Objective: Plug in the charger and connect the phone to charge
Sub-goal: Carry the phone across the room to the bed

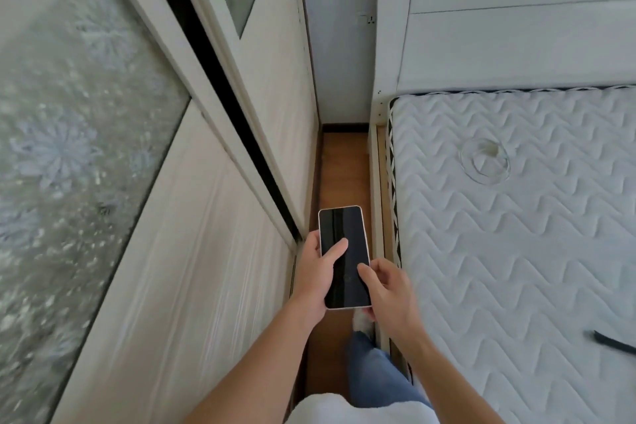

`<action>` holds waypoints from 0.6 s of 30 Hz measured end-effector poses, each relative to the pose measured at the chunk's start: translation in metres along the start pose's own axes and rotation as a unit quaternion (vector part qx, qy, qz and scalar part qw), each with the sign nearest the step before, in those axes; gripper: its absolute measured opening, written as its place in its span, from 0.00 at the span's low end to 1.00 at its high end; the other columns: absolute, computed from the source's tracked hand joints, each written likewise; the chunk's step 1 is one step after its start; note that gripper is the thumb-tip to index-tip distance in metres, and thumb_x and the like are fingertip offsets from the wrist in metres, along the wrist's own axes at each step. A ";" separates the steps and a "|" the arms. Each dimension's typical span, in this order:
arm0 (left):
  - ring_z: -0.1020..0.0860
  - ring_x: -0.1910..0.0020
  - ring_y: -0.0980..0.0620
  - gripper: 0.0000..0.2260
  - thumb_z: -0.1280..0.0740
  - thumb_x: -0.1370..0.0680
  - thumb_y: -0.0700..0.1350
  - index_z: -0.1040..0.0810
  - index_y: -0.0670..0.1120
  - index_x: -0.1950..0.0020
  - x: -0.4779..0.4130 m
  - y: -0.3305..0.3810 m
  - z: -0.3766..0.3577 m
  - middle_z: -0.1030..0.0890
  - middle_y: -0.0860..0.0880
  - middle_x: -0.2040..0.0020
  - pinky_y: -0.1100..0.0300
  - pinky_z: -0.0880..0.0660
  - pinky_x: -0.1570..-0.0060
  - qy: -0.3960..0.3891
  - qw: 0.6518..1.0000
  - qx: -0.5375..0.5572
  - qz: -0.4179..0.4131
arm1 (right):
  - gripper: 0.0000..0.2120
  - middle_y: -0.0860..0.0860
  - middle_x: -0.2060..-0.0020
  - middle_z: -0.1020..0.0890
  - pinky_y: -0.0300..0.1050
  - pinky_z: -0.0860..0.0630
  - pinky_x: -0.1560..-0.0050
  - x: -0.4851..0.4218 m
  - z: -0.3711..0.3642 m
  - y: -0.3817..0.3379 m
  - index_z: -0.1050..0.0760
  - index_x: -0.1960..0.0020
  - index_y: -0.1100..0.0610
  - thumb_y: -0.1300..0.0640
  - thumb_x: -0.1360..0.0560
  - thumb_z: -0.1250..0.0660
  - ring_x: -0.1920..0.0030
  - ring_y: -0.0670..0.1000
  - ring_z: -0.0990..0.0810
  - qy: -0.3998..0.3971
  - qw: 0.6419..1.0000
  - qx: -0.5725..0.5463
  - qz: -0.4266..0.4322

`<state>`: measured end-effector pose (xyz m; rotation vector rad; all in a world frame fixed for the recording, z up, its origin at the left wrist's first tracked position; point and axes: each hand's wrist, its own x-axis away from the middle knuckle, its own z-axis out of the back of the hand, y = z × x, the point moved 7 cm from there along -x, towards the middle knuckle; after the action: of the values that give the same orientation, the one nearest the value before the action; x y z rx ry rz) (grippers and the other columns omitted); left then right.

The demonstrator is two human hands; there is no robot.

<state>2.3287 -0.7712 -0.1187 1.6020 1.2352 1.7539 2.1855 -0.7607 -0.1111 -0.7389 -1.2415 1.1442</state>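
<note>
A phone (344, 234) with a dark screen and a pale frame is held upright in front of me over a narrow strip of floor. My left hand (318, 277) grips its left edge, thumb lying across the glass. My right hand (387, 289) holds the lower right corner, its thumb tip on the screen. A wall socket (365, 18) sits on the far wall at the end of the gap. A dark cable end (614, 342) lies on the mattress at the right edge; no charger block is visible.
White wardrobe doors (213, 251) with frosted flower glass line the left. A quilted white mattress (516, 234) on a white bed frame fills the right. Between them runs a narrow wooden floor strip (344, 169). My jeans leg and foot show below the phone.
</note>
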 end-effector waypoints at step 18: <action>0.17 0.51 0.46 0.08 0.31 0.21 0.46 0.26 0.53 0.44 -0.181 0.142 -0.098 0.17 0.46 0.48 0.53 0.18 0.58 -0.004 1.000 -0.017 -0.025 | 0.08 0.58 0.64 0.18 0.37 0.22 0.74 -0.223 0.058 -0.086 0.25 0.55 0.53 0.50 0.20 0.36 0.69 0.55 0.17 -0.003 1.000 0.029 -0.001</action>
<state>2.3078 -1.0184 -0.0886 1.5458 1.2249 1.7269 2.1655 -1.0053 -0.0941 -0.6897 -1.2092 1.1772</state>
